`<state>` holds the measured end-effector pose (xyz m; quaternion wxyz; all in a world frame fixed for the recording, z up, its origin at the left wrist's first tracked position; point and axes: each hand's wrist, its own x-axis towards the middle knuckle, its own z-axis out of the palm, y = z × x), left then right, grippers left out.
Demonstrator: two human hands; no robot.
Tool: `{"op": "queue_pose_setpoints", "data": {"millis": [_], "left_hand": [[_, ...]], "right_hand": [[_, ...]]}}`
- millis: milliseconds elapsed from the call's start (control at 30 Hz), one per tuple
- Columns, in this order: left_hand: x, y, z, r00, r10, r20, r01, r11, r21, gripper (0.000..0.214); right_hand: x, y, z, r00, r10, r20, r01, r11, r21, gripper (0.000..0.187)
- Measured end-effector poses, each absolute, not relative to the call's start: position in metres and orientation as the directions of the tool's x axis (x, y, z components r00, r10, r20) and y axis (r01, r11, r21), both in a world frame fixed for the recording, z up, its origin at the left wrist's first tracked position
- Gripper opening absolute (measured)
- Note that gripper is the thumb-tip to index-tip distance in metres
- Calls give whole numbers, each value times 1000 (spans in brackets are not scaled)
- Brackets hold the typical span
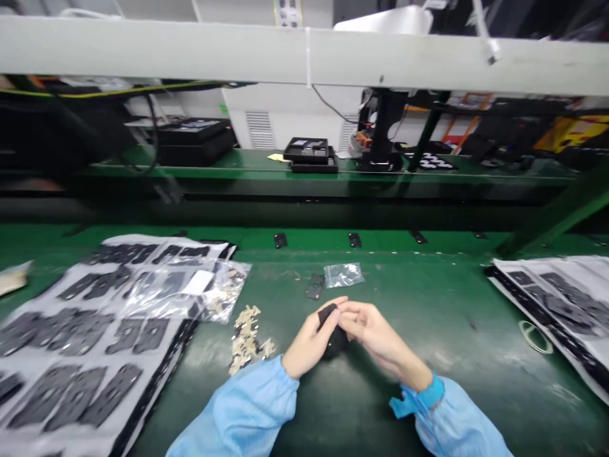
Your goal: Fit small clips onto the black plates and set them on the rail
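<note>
My left hand (311, 339) is closed around a flat black plastic part (327, 313), thumb on its near face. My right hand (373, 333) has its fingertips pinched together at the part's right edge, touching the left thumb; whatever sits between those fingertips is hidden. Left of my hands lies a loose pile of small tan metal pieces (245, 339). Just beyond my hands are another flat black plate (314, 286) and a small clear zip bag (344, 275).
A padded sheet with rows of black plates (176, 330) covers the left side, with a clear bag of metal pieces (228, 289) on its edge. Another such sheet (590, 266) lies at the right, near a tape ring (535, 337). Black trays (314, 166) sit on the back shelf.
</note>
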<state>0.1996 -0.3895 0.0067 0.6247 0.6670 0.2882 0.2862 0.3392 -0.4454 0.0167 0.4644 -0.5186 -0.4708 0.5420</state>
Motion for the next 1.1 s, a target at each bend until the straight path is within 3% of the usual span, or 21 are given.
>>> {"op": "queue_pose_setpoints", "data": {"millis": [67,167,267,400,600,800,967,1100], "left_hand": [[181,-382,13,596,803,15,1,-19,1000,39],[133,-368,18,361,933,20,7,-24,1000,39],[84,-365,16,180,983,33,278,-83,957,32],[60,-378,1,318,947,57,629,-255,735,21],[73,-383,-24,405,914,32,783,-364,505,13],[75,-369,-26,405,909,-101,835,-323,446,10],[77,-374,-21,368,927,-71,880,-323,348,14],[77,-375,-22,398,906,-146,870,-322,374,14]], "right_hand": [[317,-438,13,-34,993,-112,-82,-114,-990,34],[313,-428,3,86,991,-98,1,-99,-995,34],[327,-422,-12,118,983,-142,92,-153,-984,35],[338,-419,-26,56,977,-204,115,-209,-971,40],[338,-418,-29,73,972,-222,74,-227,-971,43],[341,-417,-32,79,971,-225,58,-230,-971,43],[339,-416,-36,88,971,-224,49,-229,-972,41],[337,-418,-36,81,978,-194,24,-196,-980,33]]}}
